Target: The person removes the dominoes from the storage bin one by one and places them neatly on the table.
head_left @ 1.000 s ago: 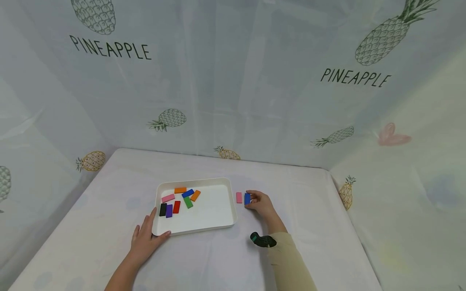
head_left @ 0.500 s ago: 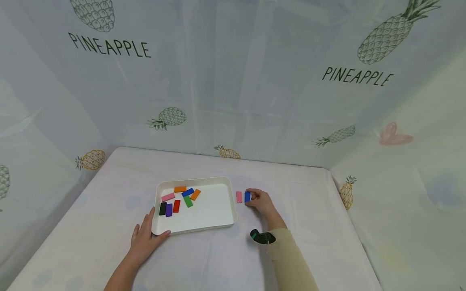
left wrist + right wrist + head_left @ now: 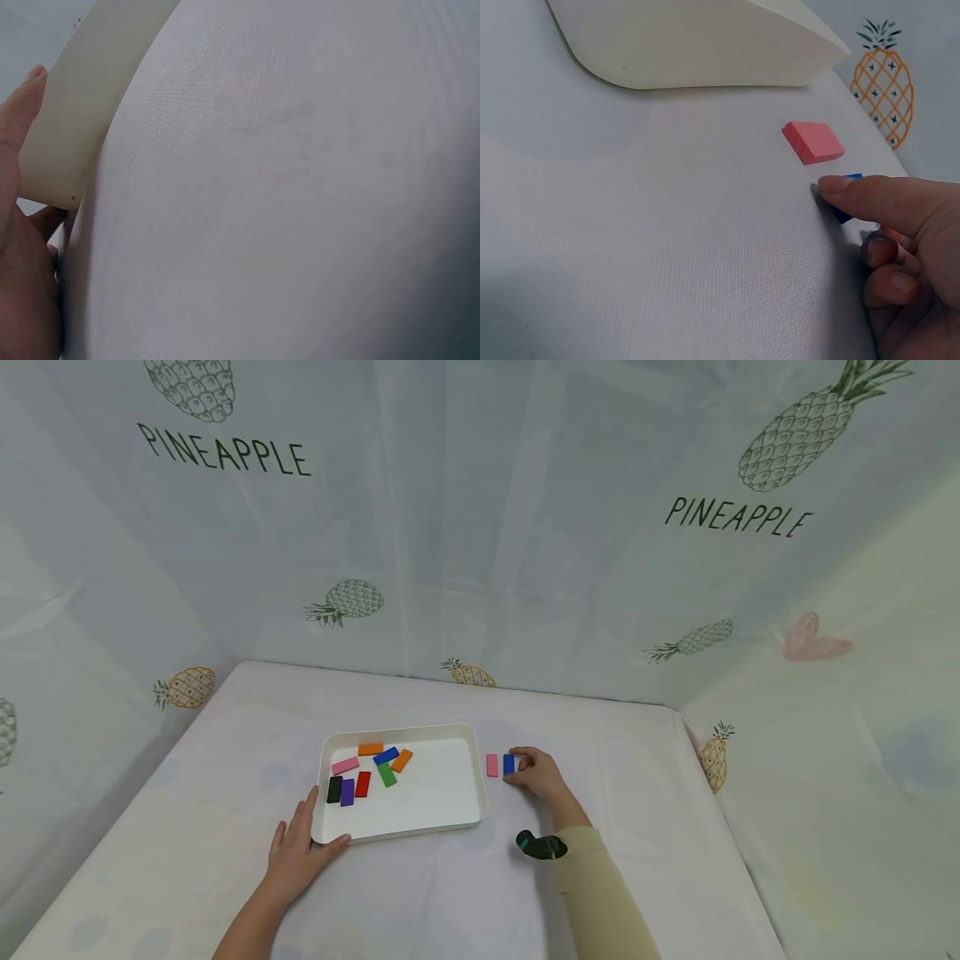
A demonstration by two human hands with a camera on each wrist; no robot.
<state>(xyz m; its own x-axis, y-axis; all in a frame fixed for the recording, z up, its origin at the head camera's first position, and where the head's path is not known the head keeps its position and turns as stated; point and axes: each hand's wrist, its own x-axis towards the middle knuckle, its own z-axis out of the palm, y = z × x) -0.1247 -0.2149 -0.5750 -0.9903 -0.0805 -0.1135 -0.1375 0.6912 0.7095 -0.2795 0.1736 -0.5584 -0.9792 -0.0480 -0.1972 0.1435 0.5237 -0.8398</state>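
My right hand (image 3: pixel 542 778) pinches a small blue block (image 3: pixel 508 764) by its two ends, with thumb and finger, on the white cloth. In the right wrist view the thumb covers most of the blue block (image 3: pixel 843 219). A pink block (image 3: pixel 492 765) lies just left of it, apart from it and outside the tray. At the near left corner of the white tray (image 3: pixel 442 829), my left hand (image 3: pixel 295 864) rests with spread, fairly straight fingers against the outer wall. The left wrist view catches part of that hand (image 3: pixel 22 247) beside the tray wall (image 3: pixel 82 97).
Inside the tray, on its left half, lie several blocks: orange (image 3: pixel 371 749), blue (image 3: pixel 386 756), green (image 3: pixel 386 774), pink (image 3: pixel 345 766), red (image 3: pixel 362 784), purple (image 3: pixel 347 792) and black (image 3: pixel 334 789). A dark device (image 3: pixel 542 846) sits at my right wrist. A pineapple-print curtain (image 3: pixel 480 527) stands behind the table.
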